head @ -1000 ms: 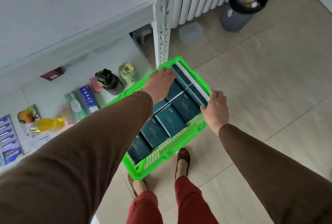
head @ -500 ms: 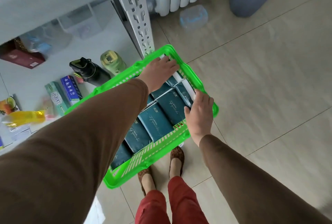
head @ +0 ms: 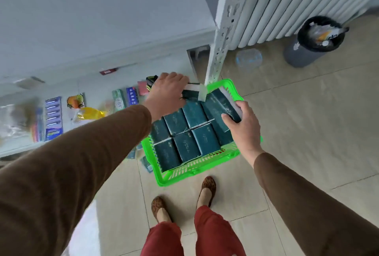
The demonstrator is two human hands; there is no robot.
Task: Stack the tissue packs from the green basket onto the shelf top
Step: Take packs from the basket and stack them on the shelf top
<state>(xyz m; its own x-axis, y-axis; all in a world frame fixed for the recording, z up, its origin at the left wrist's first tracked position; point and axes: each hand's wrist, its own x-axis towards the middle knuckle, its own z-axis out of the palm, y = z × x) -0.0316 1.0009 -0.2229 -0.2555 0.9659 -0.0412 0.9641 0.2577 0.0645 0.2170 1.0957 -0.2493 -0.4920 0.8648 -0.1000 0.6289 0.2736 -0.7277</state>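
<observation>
The shelf top [head: 86, 20] fills the upper left of the frame, a broad pale surface that shows nothing stacked on it in the part visible. Below it, at left of centre, a lower shelf [head: 61, 83] carries small packaged goods, blurred here. At centre frame the green basket [head: 196, 170] sits on the tiled floor [head: 307, 132] just beside the white shelf post [head: 223, 36], with the person's feet directly below it in the picture. The tissue packs [head: 184, 134] lie in it in tight rows, dark teal, nearly filling it.

The left hand [head: 167, 93] has its fingers curled round one teal-and-white pack [head: 192, 92] at the basket's upper edge, raised above the others. The right hand [head: 244, 126] grips another pack [head: 222, 105] by its end at the basket's right side, that pack tilted up out of its row.

Risks, as a judgement: the packs look soft and slick in their wrap, so a grip by one end, as on the right, could let the pack sag or slide out on the way up. The raised left pack is close to the shelf post and the shelf's front lip, so it could catch there. Neighbouring packs are wedged tightly, so the tilted one may drag another with it or shift the light basket. On the bare shelf top, a first pack set crooked would make the stack lean.
</observation>
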